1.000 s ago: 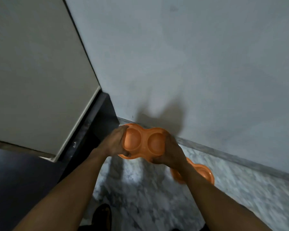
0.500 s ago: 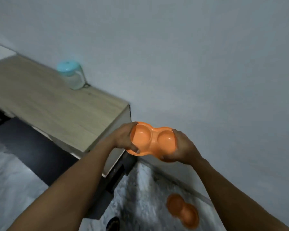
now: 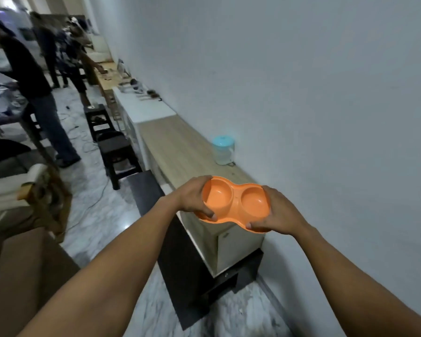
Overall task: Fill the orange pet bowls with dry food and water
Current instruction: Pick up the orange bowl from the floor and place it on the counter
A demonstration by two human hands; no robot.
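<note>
An orange double pet bowl (image 3: 235,203) with two round empty wells is held level in the air over the near end of a wooden cabinet top (image 3: 180,152). My left hand (image 3: 193,197) grips its left end, thumb over the rim. My right hand (image 3: 277,211) grips its right end. Farther back on the cabinet top, against the wall, stands a clear jug with a light blue lid (image 3: 223,150).
The white wall (image 3: 301,93) runs along the right. Dark stools (image 3: 118,152) and cables stand on the marble floor (image 3: 93,190) to the left. Several people (image 3: 34,76) stand at the far left. A white counter (image 3: 144,105) with small items continues beyond the cabinet.
The bowl has come up from near the floor to above the cabinet end, and my view has lifted. The second orange bowl on the floor has dropped out of view.
</note>
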